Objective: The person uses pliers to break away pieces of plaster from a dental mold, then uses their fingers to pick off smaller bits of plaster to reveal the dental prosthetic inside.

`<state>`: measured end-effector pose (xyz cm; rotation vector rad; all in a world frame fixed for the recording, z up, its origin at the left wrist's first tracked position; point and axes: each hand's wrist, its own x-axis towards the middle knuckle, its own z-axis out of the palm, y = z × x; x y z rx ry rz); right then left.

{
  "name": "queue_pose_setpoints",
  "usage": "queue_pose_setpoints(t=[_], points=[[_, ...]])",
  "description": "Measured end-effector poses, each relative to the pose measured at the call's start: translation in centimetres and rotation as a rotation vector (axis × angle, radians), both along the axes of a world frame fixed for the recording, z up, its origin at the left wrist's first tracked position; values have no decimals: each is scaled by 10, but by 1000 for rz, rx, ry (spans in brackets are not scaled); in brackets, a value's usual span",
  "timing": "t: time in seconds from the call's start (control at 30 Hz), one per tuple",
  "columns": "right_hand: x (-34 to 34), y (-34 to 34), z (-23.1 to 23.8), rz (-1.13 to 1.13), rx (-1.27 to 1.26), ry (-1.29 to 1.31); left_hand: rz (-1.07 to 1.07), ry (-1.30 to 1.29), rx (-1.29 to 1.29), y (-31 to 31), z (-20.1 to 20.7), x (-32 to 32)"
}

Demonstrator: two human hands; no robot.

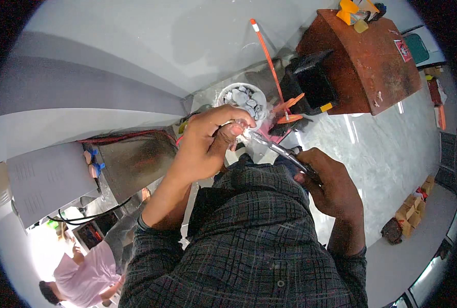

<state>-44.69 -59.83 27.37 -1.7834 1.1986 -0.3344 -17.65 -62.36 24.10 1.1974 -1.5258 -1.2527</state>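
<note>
My left hand [205,143] is closed in a pinch, thumb against forefinger, on a small whitish piece [247,133] whose kind I cannot make out. From the right, my right hand [328,182] grips a slim silver metal tool [275,147] by its darker end. The tool's tip meets or nearly meets the whitish piece at the left fingertips. Its jaws or blade are too small to tell. Just beyond the left hand stands a white bucket [219,97] holding grey and whitish chunks [244,98], partly hidden behind the fingers.
An orange-handled broom [267,56] leans by the bucket, near a black bin-like object [316,82]. Right of these stands a brown desk [362,56]. A grey metal cabinet [51,177] is at left; a person in pink [90,272] sits lower left. Cardboard boxes [412,213] lie at far right.
</note>
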Motion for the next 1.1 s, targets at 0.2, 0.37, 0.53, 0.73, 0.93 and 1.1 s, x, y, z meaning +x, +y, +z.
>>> queue_pose_setpoints(t=[0.2,0.37,0.53,0.73,0.93,1.1], points=[[-2,-5,-5,92,-55,75,-102,-99,-34,-4,1,6],[-5,-9,-6,215,-2,203,-325,-275,-179,-13,-2,16],[1,-12,1,250,-24,355,-346,-608,-300,-12,5,8],[3,-10,0,270,-251,455,-245,-335,-294,-14,-8,6],[-10,-9,-10,174,-121,87,-236,-94,21,-13,-4,13],[-6,-9,-6,221,-175,141,-237,-95,-52,-10,-12,13]])
